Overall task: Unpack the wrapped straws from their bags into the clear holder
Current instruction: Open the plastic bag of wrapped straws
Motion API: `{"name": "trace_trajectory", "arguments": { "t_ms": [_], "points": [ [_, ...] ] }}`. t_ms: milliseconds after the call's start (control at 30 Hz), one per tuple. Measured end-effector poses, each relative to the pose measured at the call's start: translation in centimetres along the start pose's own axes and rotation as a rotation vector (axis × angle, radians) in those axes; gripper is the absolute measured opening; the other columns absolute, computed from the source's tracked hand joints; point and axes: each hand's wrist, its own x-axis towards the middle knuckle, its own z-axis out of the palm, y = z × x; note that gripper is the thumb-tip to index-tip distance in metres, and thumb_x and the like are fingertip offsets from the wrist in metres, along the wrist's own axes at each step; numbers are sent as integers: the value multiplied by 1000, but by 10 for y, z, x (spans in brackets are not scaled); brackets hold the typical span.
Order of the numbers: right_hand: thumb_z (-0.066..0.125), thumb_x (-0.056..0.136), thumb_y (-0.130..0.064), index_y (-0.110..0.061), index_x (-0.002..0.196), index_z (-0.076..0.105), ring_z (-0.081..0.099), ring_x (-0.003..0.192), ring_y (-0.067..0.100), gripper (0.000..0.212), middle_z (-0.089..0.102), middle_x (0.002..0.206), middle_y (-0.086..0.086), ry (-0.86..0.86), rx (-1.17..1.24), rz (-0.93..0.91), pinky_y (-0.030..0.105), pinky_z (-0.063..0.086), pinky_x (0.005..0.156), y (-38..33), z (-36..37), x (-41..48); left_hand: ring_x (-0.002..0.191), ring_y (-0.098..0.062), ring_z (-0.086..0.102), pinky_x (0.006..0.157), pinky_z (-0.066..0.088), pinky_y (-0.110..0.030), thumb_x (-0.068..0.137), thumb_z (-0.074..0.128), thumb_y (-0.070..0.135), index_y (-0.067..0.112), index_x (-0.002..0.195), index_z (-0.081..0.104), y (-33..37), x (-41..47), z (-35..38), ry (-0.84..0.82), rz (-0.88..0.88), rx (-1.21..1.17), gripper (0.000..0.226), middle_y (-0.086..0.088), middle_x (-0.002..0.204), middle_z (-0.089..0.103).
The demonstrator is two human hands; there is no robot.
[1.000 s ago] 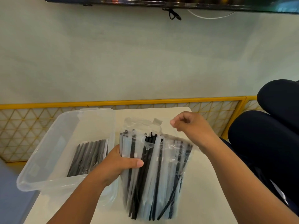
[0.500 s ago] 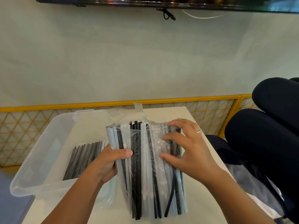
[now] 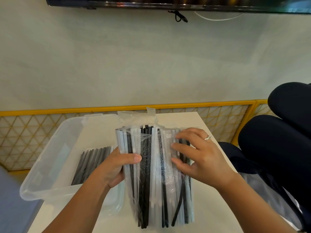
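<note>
A clear plastic bag of wrapped straws [image 3: 154, 175], black and white, stands upright on the white table [image 3: 215, 216] in front of me. My left hand [image 3: 116, 167] grips its left side, thumb across the front. My right hand [image 3: 195, 157], wearing a ring, presses fingers against the bag's upper right side. The bag's opened top [image 3: 134, 118] is crumpled and sticks up. To the left sits the clear holder [image 3: 55, 148], a plastic tub with a layer of black wrapped straws [image 3: 90, 163] lying on its bottom.
A yellow-framed lattice fence [image 3: 218, 116] runs behind the table, below a pale wall. Dark cushioned seats [image 3: 277, 145] stand to the right. A screen's lower edge [image 3: 168, 4] hangs at the top. More clear plastic [image 3: 262, 195] lies at the table's right side.
My right hand came down from above the bag's top and now holds its right side. The bag has been turned more upright and squared between both hands.
</note>
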Motion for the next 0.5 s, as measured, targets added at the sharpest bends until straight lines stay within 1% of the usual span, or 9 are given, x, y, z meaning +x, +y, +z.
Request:
{"name": "trace_trajectory", "arguments": {
  "t_ms": [100, 167, 267, 333, 400, 500],
  "points": [
    [67, 78, -26, -8, 90, 73, 54, 98, 22, 23, 67, 101, 10, -56, 47, 16, 27, 46, 80, -1, 0, -1, 59, -22, 67, 54, 58, -33, 33, 73, 13, 7, 75, 70, 1, -1, 3, -6, 3, -3, 43, -12, 66, 67],
    [66, 79, -25, -7, 90, 72, 54, 95, 20, 22, 66, 100, 9, -65, 76, 18, 26, 46, 76, -1, 0, -1, 60, -22, 67, 55, 58, -32, 33, 74, 14, 7, 77, 69, 2, 0, 3, -7, 3, 7, 44, -11, 66, 67],
    [65, 80, -23, -6, 87, 71, 52, 89, 18, 19, 64, 96, 8, -62, 87, 16, 26, 44, 73, 1, -1, 2, 62, -21, 68, 57, 58, -32, 34, 74, 14, 8, 79, 68, 2, 1, 2, -10, 6, 16, 45, -10, 68, 68],
    [64, 83, -22, -7, 85, 71, 51, 86, 18, 17, 65, 92, 8, -62, 53, -10, 24, 43, 74, 2, -3, 4, 62, -21, 67, 58, 58, -32, 35, 74, 14, 8, 79, 68, 2, 1, 2, -14, 12, 22, 46, -10, 67, 67],
    [62, 85, -20, -7, 81, 71, 49, 82, 17, 16, 65, 88, 8, -57, 0, -66, 23, 41, 75, 3, -5, 7, 61, -20, 67, 57, 58, -32, 35, 74, 14, 10, 75, 71, 3, 1, 2, -25, 16, 22, 41, -9, 66, 67],
    [61, 86, -16, -8, 75, 71, 52, 74, 19, 16, 65, 82, 7, -50, -97, -162, 23, 43, 70, 2, -7, 12, 60, -19, 67, 57, 58, -31, 35, 74, 15, 15, 67, 75, 4, 1, 3, -38, 20, 20, 31, -7, 64, 67]
  ]
}}
